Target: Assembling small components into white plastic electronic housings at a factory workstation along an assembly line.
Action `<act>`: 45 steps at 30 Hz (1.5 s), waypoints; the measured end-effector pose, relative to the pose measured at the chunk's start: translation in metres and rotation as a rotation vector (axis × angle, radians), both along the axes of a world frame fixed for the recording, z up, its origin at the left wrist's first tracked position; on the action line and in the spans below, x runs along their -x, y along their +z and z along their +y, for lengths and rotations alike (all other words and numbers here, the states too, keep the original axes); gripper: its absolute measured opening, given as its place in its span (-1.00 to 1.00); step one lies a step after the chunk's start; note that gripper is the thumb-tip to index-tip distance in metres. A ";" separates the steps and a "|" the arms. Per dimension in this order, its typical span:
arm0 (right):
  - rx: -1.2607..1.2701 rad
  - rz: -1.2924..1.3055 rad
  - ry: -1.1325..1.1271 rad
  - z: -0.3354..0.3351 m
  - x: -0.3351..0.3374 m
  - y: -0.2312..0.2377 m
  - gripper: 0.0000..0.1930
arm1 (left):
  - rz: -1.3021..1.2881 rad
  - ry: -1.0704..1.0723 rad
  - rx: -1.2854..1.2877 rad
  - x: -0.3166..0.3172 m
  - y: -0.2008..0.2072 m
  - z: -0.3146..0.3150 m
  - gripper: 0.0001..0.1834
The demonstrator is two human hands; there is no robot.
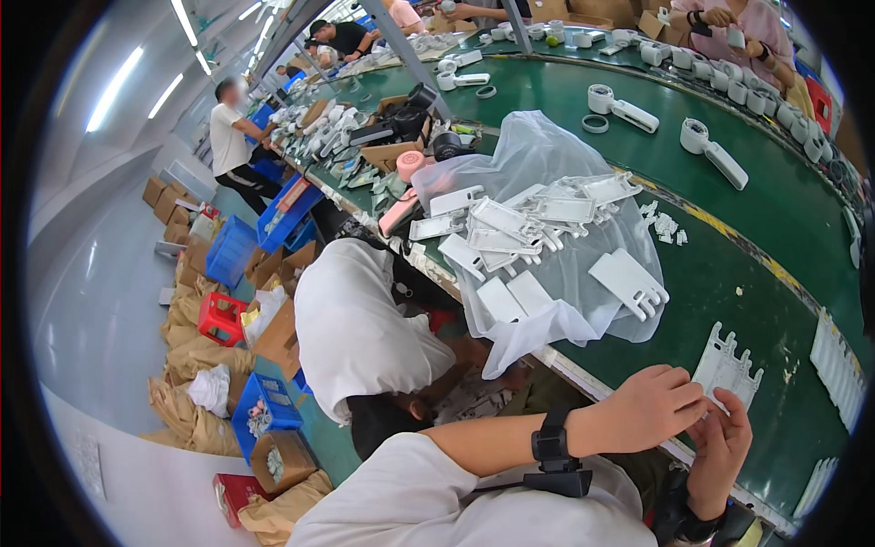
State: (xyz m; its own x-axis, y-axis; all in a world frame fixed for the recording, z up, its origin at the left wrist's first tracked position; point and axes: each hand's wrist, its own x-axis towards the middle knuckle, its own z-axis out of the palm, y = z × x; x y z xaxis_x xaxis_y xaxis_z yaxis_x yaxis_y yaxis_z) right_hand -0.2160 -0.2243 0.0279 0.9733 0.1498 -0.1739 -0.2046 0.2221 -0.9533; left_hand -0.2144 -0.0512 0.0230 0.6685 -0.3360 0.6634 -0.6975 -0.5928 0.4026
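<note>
Both my hands meet at the near edge of a white plastic panel [727,372] with prongs along one side, at the table's front right. My left hand [649,407], dark band on its wrist, is closed in a pinch at the panel's corner; its fingers hide whatever is between them. My right hand [720,447] has its fingers curled against the panel's lower edge. Beyond my left hand, similar white panels [506,228] are heaped on a clear plastic bag [538,146]. Small white plastic pieces [665,223] lie beside the bag.
White handheld fan bodies [629,111] stand along the green belt [547,82]. Panels in a row [834,365] lie at the far right. Close on my left, a person in white [365,319] bends below the table edge. Blue bins [264,415] and cartons [283,460] stand on the floor.
</note>
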 end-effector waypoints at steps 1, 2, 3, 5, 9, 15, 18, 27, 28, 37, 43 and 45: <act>-0.050 0.024 0.006 0.000 -0.001 -0.004 -0.70 | -0.083 0.050 -0.069 0.001 -0.001 -0.001 -0.75; -0.100 0.048 0.012 -0.001 -0.001 -0.005 -0.71 | -0.083 0.045 -0.069 0.001 -0.001 -0.001 -0.75; -0.099 0.050 0.006 0.000 0.000 -0.004 -0.71 | -0.094 0.051 -0.095 0.002 -0.002 -0.001 -0.75; -0.127 0.054 0.016 0.003 0.001 -0.001 -0.72 | -0.105 0.050 -0.120 0.001 -0.004 -0.001 -0.75; -0.104 0.057 0.034 0.001 0.005 0.000 -0.73 | -0.120 0.033 -0.131 0.001 -0.006 -0.002 -0.74; -0.216 0.077 0.045 -0.007 0.010 0.002 -0.68 | -0.156 0.018 -0.126 0.002 -0.007 -0.008 -0.71; -0.377 0.165 0.054 -0.015 0.010 0.005 -0.65 | -0.150 0.018 -0.142 0.003 -0.004 -0.012 -0.69; -0.567 0.245 0.269 -0.009 0.001 0.008 -0.51 | -0.027 0.025 0.006 -0.012 -0.004 0.002 -0.78; -0.530 0.231 0.228 -0.009 0.001 0.011 -0.55 | 0.092 0.061 0.093 -0.012 0.002 -0.001 -0.82; 0.176 -0.338 -0.079 0.000 0.001 -0.008 -0.79 | 1.161 -0.141 1.075 -0.002 -0.006 -0.005 -0.76; 0.630 -0.723 -0.172 0.009 0.000 -0.011 -0.79 | 1.197 -0.134 0.822 0.005 0.000 -0.008 -0.76; 0.672 -0.814 -0.202 0.008 0.000 -0.012 -0.78 | 1.216 -0.146 0.822 0.006 0.000 -0.011 -0.76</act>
